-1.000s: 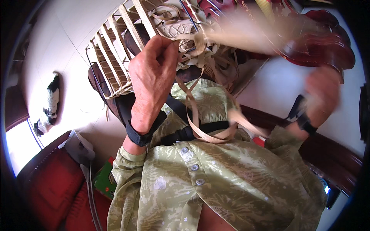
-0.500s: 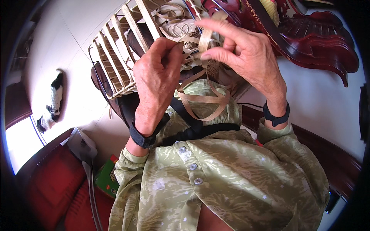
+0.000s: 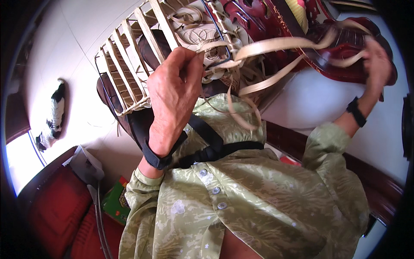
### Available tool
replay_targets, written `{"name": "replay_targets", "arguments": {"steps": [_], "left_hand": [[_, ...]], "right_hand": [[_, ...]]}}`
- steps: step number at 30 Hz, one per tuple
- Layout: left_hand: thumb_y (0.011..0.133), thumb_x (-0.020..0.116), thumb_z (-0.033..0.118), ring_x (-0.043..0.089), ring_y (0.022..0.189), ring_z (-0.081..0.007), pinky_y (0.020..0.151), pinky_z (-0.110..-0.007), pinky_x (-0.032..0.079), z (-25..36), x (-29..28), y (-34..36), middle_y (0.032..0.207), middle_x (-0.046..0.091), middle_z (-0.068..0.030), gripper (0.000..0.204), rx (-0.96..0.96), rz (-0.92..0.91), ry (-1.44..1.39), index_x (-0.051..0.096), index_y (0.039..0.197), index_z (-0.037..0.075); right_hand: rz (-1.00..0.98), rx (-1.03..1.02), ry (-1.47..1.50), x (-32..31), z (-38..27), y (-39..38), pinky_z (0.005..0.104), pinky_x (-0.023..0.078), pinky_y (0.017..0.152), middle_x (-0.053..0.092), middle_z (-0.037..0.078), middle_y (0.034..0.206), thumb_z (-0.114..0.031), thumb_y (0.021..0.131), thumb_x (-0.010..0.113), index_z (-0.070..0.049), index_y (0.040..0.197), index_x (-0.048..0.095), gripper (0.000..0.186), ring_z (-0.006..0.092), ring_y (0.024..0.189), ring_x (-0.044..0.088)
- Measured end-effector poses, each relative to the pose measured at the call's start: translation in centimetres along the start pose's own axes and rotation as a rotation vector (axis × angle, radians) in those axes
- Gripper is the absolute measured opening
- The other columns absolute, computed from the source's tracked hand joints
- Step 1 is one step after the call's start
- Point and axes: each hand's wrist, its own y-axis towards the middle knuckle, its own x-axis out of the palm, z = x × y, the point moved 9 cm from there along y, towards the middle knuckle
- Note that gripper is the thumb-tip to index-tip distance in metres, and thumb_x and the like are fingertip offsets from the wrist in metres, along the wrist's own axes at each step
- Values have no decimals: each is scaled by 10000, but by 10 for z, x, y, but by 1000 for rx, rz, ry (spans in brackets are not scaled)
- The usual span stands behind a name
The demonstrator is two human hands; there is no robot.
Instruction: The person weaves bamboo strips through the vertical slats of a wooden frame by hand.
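Note:
My left hand (image 3: 174,86) is closed in a pinch on one end of a flat tan weaving strip (image 3: 282,44), beside a dark wire rod (image 3: 222,32) wrapped with cord. From there the strip runs far out to the right in a loose wavy loop. My right hand (image 3: 377,64), blurred by motion, is at the strip's far bend over the dark red carved wood; its fingers seem closed on it. Left of my left hand is a light slatted frame (image 3: 129,54), like an unfinished basket, with wire along its edges. More strip hangs in loops over my lap.
Coiled strips (image 3: 187,16) lie behind the hands. Dark red carved wooden furniture (image 3: 353,64) stands at the upper right. A black and white cat (image 3: 56,112) lies on the pale floor at left. A red seat (image 3: 58,207) and a green box (image 3: 115,203) are at lower left.
My right hand has swung away to the far right, drawing the strip out into a long loop. My left hand keeps its pinch in nearly the same place.

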Motion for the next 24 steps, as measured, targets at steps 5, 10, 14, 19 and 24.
{"name": "replay_targets", "arguments": {"steps": [5, 10, 14, 19, 24], "left_hand": [[904, 710, 89, 620, 574, -150, 553, -288, 488, -2, 0, 0, 686, 667, -108, 97, -1, 4, 76, 652, 884, 14], [886, 710, 72, 609, 580, -145, 560, -289, 489, -8, -5, -3, 689, 654, -107, 75, -23, 51, 18, 664, 902, 15], [879, 709, 70, 613, 590, -144, 569, -287, 494, -4, 2, 1, 698, 658, -101, 75, 20, 36, 20, 666, 904, 12], [882, 713, 82, 591, 582, -133, 560, -280, 482, -9, -3, 1, 684, 647, -93, 79, 9, 71, 46, 671, 896, 17], [895, 718, 99, 568, 554, -116, 534, -278, 459, -3, -2, 1, 664, 642, -82, 92, 10, 53, 46, 665, 880, 25]], "right_hand": [[-570, 54, 334, 126, -137, -139, 199, 340, 491, 620, -41, 659, -293, 947, 705, -107, 1204, 722, 317, 15, 546, 436], [-1329, -466, 236, 185, -207, -229, 215, 368, 465, 621, -22, 630, -300, 926, 735, -64, 916, 737, 236, 44, 484, 443], [-937, 21, 1177, 116, -191, -157, 227, 390, 447, 592, 6, 595, -280, 950, 703, -38, 937, 671, 244, 71, 453, 484], [-1126, -44, 492, 166, -202, -196, 258, 397, 456, 618, -5, 585, -231, 920, 732, -52, 881, 721, 184, 77, 492, 516], [-1374, 107, 647, 178, -217, -267, 269, 385, 437, 615, 5, 607, -220, 940, 711, -33, 940, 698, 187, 78, 521, 547]]}}
